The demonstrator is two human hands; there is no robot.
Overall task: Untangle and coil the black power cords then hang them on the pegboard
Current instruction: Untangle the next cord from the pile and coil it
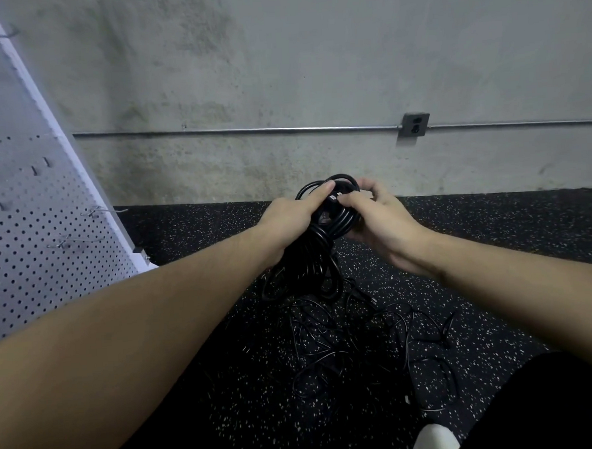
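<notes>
A coiled bundle of black power cord (323, 250) hangs in front of me at chest height, its loops drooping toward the floor. My left hand (289, 221) grips the top of the coil, thumb laid over the loops. My right hand (376, 216) holds the coil's right side, with fingertips pinching the cord's plug end (336, 197). Below, a tangle of thinner black cords (369, 340) lies spread on the speckled floor. The white pegboard (38, 238) leans at the left with several metal hooks (76, 241) sticking out.
A concrete wall stands ahead with a metal conduit (248, 130) and an outlet box (415, 124). Black speckled rubber flooring (494, 234) covers the ground. My dark trouser leg (551, 406) and white shoe (434, 440) show at the lower right.
</notes>
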